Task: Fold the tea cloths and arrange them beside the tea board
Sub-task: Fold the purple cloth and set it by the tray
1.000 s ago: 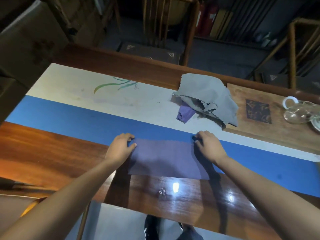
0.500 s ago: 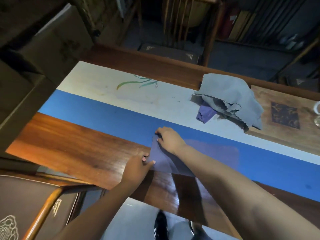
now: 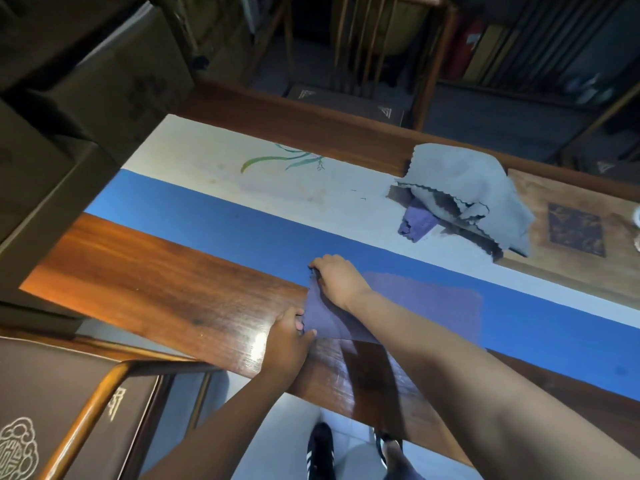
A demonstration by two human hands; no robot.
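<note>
A thin purple tea cloth [image 3: 426,303] lies flat across the blue band of the table runner and the wooden table edge. My right hand [image 3: 337,277] reaches across and pinches the cloth's far left corner. My left hand [image 3: 289,336] pinches its near left corner by the table edge. A crumpled grey cloth [image 3: 464,188] with a zigzag hem lies over the left end of the wooden tea board [image 3: 568,268], with a bunched purple cloth [image 3: 415,221] under it.
The white and blue runner [image 3: 214,206] with a painted green plant covers the wooden table [image 3: 149,285]. Cardboard boxes [image 3: 86,98] crowd the left. A chair [image 3: 90,410] stands near left, another chair [image 3: 377,46] beyond the table. Glassware shows at the right edge.
My right hand has left the cloth's right corner and crossed to the left side, bringing the fold over. My left hand slid down to the near left corner. The view turned left.
</note>
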